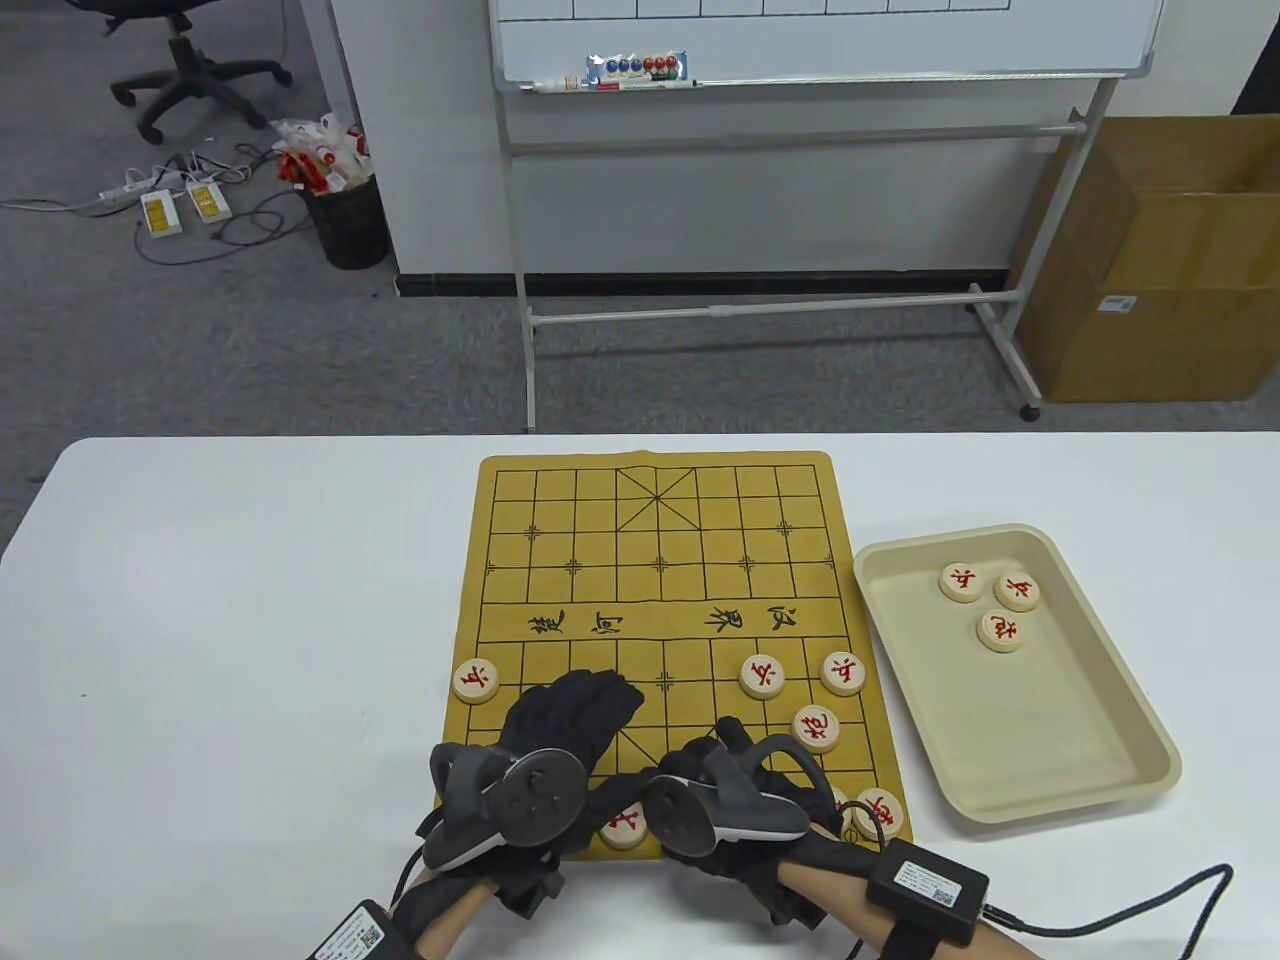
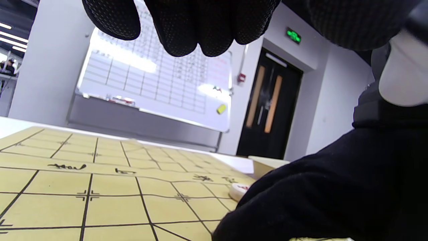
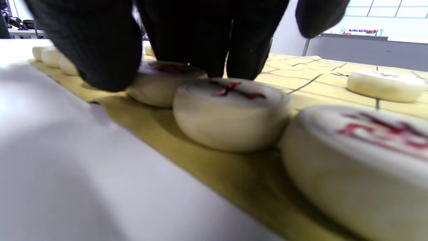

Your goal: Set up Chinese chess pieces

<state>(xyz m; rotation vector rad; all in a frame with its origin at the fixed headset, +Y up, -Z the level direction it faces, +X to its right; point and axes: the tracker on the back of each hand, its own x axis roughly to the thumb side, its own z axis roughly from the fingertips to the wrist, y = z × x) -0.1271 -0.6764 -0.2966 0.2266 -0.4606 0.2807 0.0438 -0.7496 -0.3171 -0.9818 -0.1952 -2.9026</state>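
Two hands work your xiangqi board [image 1: 660, 600]: right hand [image 1: 735, 800] fingertips press a red-character piece [image 3: 157, 80]; left hand [image 1: 545, 745] grip indeterminate.

left hand fingertips [image 2: 187, 30] curled above board [image 2: 100, 187] | piece [image 2: 238, 190] beside right hand [image 2: 334, 187]

White table [image 1: 250, 600]: rectangular top with rounded far corners. Laid directly on it:
– yellow chess board mat [image 1: 600, 540], set near the middle, printed with black grid lines and a river band of characters; one soldier piece [image 1: 476, 681] is seen overlapping the mat's left edge
– beige tray [image 1: 1110, 760], rectangular with rounded corners, placed just beside the mat's right edge and turned at a slight angle to it; three red-lettered pieces are held in its far end
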